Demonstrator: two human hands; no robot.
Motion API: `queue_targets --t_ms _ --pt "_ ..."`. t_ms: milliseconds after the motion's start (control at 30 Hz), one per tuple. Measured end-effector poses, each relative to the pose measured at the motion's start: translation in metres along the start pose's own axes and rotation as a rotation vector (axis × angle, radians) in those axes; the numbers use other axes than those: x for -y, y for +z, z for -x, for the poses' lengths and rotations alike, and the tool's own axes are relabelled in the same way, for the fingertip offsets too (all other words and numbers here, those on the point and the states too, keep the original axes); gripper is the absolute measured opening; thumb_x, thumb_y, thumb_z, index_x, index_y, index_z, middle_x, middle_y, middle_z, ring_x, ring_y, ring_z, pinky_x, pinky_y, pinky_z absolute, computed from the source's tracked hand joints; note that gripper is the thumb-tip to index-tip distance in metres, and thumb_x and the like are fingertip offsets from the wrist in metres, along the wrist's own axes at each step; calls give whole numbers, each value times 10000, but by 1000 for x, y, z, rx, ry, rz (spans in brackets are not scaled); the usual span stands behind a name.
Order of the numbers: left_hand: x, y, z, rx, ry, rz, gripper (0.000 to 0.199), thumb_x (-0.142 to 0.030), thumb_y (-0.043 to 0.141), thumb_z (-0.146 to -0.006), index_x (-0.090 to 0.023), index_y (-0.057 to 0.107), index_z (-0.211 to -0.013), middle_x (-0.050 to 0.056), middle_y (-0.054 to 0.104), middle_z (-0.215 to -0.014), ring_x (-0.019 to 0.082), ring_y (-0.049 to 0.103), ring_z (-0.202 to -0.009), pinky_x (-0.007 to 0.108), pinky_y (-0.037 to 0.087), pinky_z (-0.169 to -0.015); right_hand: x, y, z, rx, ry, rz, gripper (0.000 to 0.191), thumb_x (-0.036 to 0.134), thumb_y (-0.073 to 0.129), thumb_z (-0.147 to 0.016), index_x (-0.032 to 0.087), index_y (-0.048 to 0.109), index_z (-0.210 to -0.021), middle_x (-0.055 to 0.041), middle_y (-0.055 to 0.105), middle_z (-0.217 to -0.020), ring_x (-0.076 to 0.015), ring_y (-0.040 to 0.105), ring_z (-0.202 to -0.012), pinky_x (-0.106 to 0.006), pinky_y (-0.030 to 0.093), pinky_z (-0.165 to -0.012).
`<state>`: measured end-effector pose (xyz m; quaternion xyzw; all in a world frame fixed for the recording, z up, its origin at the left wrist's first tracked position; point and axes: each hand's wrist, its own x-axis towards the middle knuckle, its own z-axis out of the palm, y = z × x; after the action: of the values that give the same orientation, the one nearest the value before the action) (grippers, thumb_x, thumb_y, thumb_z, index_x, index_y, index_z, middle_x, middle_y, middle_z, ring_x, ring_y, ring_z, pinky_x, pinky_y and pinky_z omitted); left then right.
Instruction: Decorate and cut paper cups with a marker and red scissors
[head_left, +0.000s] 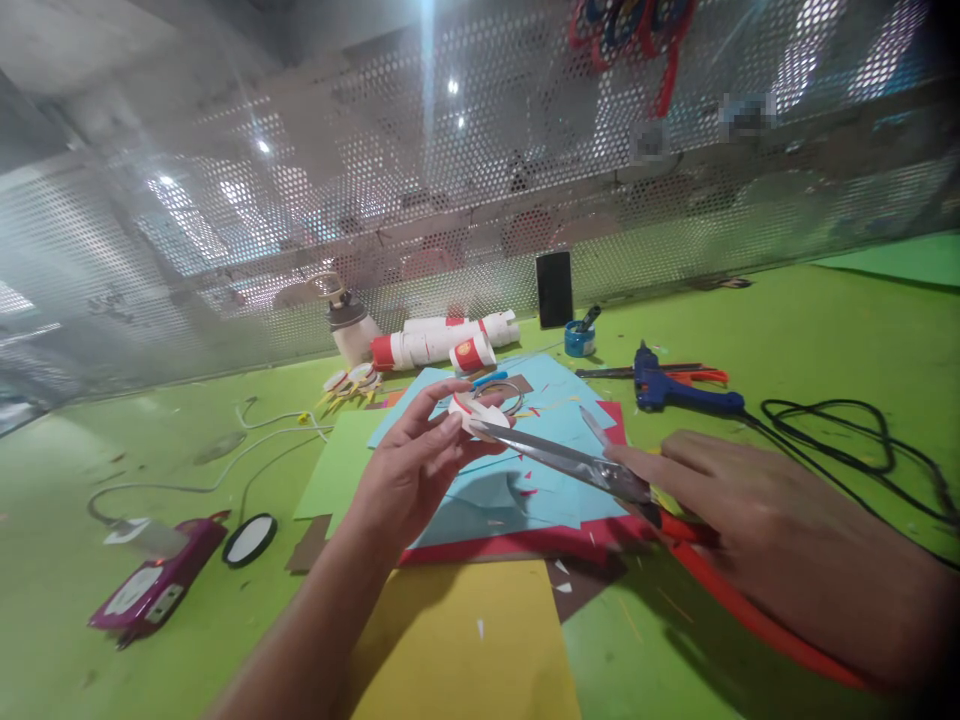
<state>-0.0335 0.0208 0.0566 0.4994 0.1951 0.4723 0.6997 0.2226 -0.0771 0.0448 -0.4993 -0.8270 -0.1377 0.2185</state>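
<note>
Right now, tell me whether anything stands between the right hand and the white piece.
Only the scissors, held by the right hand: one of their open blades spans the gap to the white piece. The left hand grips the piece from its other side. Nothing else visible blocks the way.

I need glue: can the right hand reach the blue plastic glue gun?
Probably not freely: the right hand holds red-handled metal scissors, though nothing covers the glue gun.
</note>
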Motion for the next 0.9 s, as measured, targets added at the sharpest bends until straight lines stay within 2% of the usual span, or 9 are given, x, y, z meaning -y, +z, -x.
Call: queue_targets --t_ms 133,333,600,733,900 --pt "0 -2 0 4 17 -17 239 -118 535 -916 -191 617 -1129 77 736 -1020 217 698 -992 345 549 -887 -2 2 0 -11 -49 6 325 122 452 -840 160 609 -1122 -129 692 -881 -287 668 -731 -496 605 -620" --pt "-1 0 1 -9 36 -48 238 -133 569 -904 -199 623 -1126 83 724 -1079 215 688 -1003 341 552 -871 -2 4 2 -70 -72 57 425 93 426 -800 203 534 -1196 -128 713 -982 -287 701 -860 -466 623 -673" --pt "-3 1 3 -13 23 -66 234 -163 605 -892 -211 622 -1119 93 722 -1106 245 687 -1030 367 545 -876 -5 8 13 5 -22 5 532 111 469 -804 241 437 -1319 -115 682 -1096 -297 666 -975 -513 598 -782" --pt "-2 1 3 -1 20 -50 236 -150 592 -894 -208 616 -1122 89 724 -1084 247 691 -1025 360 551 -868 -6 9 13 36 3 -41 498 121 473 -836 259 452 -1314 -87 681 -1033 -273 670 -909 -477 599 -741" --pt "-2 2 2 10 30 -35 219 -160 594 -892 -215 610 -1103 75 725 -1047 251 689 -1031 389 545 -891 -5 6 7 13 -18 -50 408 111 460 -832 228 534 -1216 -87 686 -953 -269 678 -813 -449 595 -664"
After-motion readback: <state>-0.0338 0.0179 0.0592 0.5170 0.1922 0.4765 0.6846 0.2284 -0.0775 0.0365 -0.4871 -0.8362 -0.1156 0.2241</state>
